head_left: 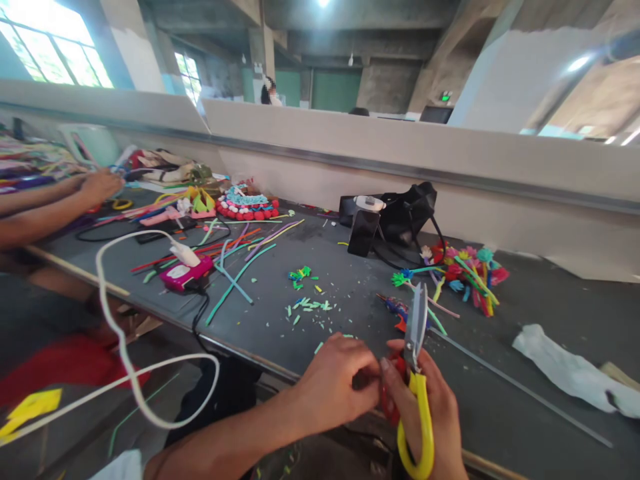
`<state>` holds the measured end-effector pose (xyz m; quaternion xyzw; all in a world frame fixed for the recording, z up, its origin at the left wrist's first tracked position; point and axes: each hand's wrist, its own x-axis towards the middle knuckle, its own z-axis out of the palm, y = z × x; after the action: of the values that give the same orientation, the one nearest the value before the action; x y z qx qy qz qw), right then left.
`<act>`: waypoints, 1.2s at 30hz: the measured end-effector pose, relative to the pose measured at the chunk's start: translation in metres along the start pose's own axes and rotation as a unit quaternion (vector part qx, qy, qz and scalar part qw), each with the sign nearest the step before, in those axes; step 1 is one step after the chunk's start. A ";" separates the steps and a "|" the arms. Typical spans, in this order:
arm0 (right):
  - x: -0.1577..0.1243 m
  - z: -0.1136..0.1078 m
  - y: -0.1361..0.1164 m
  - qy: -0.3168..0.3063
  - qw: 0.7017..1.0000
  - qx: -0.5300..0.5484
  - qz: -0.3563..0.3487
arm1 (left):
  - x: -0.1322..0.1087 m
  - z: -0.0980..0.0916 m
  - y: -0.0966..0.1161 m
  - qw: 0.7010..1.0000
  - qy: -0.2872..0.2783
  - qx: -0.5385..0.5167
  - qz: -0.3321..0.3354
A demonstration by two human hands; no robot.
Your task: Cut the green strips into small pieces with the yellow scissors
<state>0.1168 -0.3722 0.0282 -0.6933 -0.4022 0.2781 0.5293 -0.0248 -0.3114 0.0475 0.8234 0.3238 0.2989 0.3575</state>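
Craft workshop: long workbench [310, 313] strewn with pipe cleaners [235, 267].

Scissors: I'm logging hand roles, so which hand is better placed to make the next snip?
Right, most likely. The right hand holds the yellow-handled scissors, blades pointing up. The left hand is pinched shut beside them on something its fingers hide.

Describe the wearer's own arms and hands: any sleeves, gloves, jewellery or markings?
Both hands are bare: the left hand and right hand wear no gloves, and no rings, watch or markings show. The left forearm is uncovered up to the frame's lower edge; white cloth there may be a sleeve. The right wrist is bare too; yellow-handled scissors hide part of that hand.
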 end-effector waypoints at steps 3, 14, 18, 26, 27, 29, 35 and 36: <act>0.001 -0.001 -0.001 -0.020 1.000 0.016 0.007 | -0.002 0.004 0.001 0.993 0.022 0.076 0.085; -0.006 0.006 0.014 -0.040 0.974 -0.129 -0.184 | 0.020 -0.019 -0.013 0.780 0.136 -0.589 -0.162; -0.009 0.013 0.020 -0.057 0.953 -0.183 -0.236 | 0.021 -0.014 -0.012 0.724 0.150 -0.659 -0.139; -0.017 0.019 0.025 -0.045 0.952 -0.224 -0.204 | 0.019 -0.010 -0.005 0.686 0.178 -0.689 -0.150; -0.017 0.019 0.025 -0.045 0.951 -0.229 -0.202 | 0.019 -0.009 -0.005 0.684 0.179 -0.691 -0.150; -0.018 0.020 0.026 -0.047 0.950 -0.238 -0.196 | 0.018 -0.008 -0.005 0.681 0.183 -0.694 -0.145; -0.017 0.019 0.029 -0.049 0.946 -0.242 -0.211 | 0.018 -0.006 -0.007 0.679 0.183 -0.697 -0.142; -0.017 0.019 0.029 -0.051 0.945 -0.241 -0.214 | 0.018 -0.005 -0.007 0.679 0.186 -0.696 -0.143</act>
<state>0.1001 -0.3805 -0.0059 -0.6825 -0.6229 0.0877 0.3721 -0.0198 -0.2922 0.0502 0.2083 0.1966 0.5304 0.7979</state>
